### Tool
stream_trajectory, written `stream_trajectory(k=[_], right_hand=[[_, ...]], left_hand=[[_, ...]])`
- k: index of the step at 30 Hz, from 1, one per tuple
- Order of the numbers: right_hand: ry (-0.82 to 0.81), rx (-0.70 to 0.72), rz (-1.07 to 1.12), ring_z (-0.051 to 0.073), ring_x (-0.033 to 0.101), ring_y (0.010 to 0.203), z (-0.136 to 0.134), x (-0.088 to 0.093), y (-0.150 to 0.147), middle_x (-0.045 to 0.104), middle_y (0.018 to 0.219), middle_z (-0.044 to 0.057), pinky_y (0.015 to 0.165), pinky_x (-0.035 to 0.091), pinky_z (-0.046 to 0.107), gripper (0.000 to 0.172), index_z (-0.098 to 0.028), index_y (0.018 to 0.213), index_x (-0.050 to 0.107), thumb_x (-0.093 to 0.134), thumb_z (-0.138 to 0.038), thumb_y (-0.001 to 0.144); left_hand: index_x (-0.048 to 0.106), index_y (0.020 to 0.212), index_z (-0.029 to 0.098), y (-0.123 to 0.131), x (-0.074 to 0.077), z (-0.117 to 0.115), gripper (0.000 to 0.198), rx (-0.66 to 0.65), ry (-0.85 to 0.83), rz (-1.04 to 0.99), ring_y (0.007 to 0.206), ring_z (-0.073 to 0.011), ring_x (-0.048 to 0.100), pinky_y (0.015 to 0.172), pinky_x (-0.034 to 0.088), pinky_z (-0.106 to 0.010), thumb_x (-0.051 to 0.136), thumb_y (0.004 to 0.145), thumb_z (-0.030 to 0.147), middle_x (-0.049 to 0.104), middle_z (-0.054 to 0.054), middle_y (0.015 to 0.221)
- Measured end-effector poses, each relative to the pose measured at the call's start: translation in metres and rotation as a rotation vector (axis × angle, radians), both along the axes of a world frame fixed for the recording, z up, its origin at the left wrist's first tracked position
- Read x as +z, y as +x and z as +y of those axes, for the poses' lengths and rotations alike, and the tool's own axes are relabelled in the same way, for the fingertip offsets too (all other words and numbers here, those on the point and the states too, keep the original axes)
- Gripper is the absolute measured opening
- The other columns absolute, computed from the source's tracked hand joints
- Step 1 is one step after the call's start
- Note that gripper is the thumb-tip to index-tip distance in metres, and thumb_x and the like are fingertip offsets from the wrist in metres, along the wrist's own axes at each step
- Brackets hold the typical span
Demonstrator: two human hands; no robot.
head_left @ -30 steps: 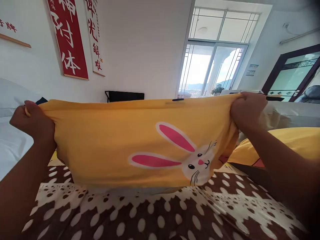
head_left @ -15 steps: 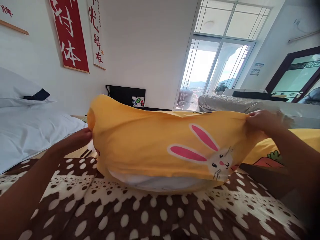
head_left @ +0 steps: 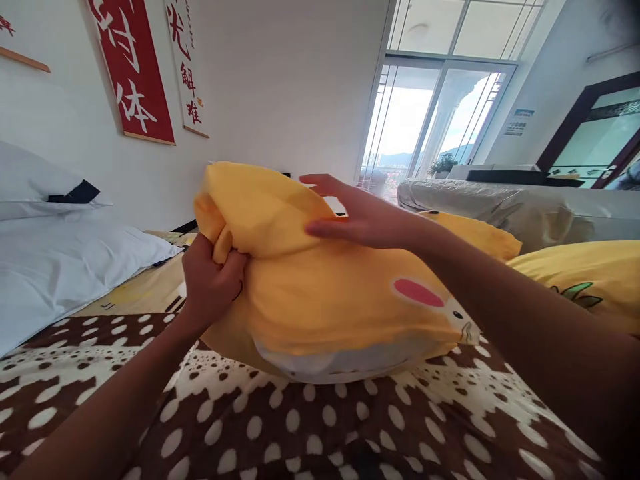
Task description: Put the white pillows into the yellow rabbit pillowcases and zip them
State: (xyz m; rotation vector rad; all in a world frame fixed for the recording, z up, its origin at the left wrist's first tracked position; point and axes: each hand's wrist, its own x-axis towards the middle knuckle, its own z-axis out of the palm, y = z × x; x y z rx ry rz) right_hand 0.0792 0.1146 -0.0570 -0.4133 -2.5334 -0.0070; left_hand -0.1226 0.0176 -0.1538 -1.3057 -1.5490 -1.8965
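Note:
A yellow pillowcase (head_left: 320, 300) with a printed rabbit lies bunched in front of me, partly around a white pillow (head_left: 330, 363) whose edge shows along the near opening. My left hand (head_left: 213, 277) is closed on the gathered cloth at the case's left corner, which is lifted up. My right hand (head_left: 345, 210) reaches across to the upper middle of the case. Its thumb and fingers are apart, with the thumb against the cloth and the fingers over its top edge.
Beneath is a brown and cream dotted blanket (head_left: 250, 427). White pillows (head_left: 80, 260) are stacked at the left. Another yellow printed pillow (head_left: 590, 273) lies at the right. Behind it stands a plastic-covered piece of furniture (head_left: 480, 200), near a glass sliding door (head_left: 400, 127).
My right hand has let go of the right corner and moved left to the middle. My left hand has shifted right and bunched the left corner, and the rabbit side has sagged.

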Motion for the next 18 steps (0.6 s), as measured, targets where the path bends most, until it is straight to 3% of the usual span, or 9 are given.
stream_trajectory(k=[4,7,9,12,15,18], right_hand=[[0.019,0.048,0.118,0.015,0.053,0.071,-0.032,-0.012,-0.034,0.06,0.076,0.001,0.066,0.038,0.028,0.032,-0.019,0.093,0.059,0.046,-0.047,0.087],[0.096,0.02,0.272,0.011,0.042,0.061,-0.043,-0.017,-0.045,0.05,0.064,-0.001,0.059,0.029,0.026,0.034,-0.019,0.072,0.053,0.038,-0.041,0.092],[0.13,0.004,0.383,0.01,0.036,0.058,-0.048,-0.016,-0.047,0.045,0.062,-0.002,0.057,0.024,0.027,0.031,-0.019,0.066,0.048,0.041,-0.037,0.09],[0.118,-0.007,0.55,0.011,0.035,0.06,-0.055,-0.013,-0.051,0.041,0.062,-0.002,0.057,0.025,0.027,0.026,-0.019,0.064,0.043,0.045,-0.029,0.088],[0.114,0.152,0.548,0.01,0.038,0.064,-0.059,-0.016,-0.057,0.044,0.067,-0.002,0.061,0.031,0.024,0.024,-0.019,0.066,0.045,0.044,-0.023,0.089],[0.218,0.373,0.422,0.01,0.041,0.069,-0.062,-0.023,-0.064,0.049,0.07,-0.002,0.069,0.034,0.023,0.021,-0.018,0.07,0.053,0.046,-0.022,0.089]], left_hand=[[0.055,0.071,0.018,0.003,0.0,-0.016,0.014,0.016,0.075,0.008,0.056,-0.0112,0.047,0.05,0.036,-0.022,0.059,0.064,0.029,0.052,0.005,0.061],[0.057,0.069,0.018,-0.004,0.003,-0.019,0.021,0.027,-0.004,0.027,0.056,-0.0113,0.046,0.049,0.035,-0.021,0.066,0.062,0.035,0.052,0.005,0.06],[0.055,0.063,0.017,-0.011,0.005,-0.017,0.028,-0.038,-0.087,0.056,0.055,-0.0114,0.045,0.047,0.033,-0.021,0.068,0.061,0.041,0.051,0.004,0.056],[0.049,0.053,0.016,-0.02,0.009,-0.014,0.041,-0.25,-0.319,0.002,0.049,-0.0109,0.042,0.042,0.03,-0.021,0.062,0.066,0.052,0.048,0.002,0.05],[0.059,0.063,0.015,-0.026,0.013,-0.012,0.034,-0.415,-0.494,-0.094,0.054,-0.0137,0.051,0.044,0.037,-0.021,0.062,0.068,0.048,0.058,-0.001,0.059],[0.061,0.071,0.016,-0.026,0.013,-0.012,0.021,-0.411,-0.404,-0.019,0.065,-0.0154,0.054,0.05,0.042,-0.022,0.065,0.066,0.036,0.062,-0.001,0.068]])
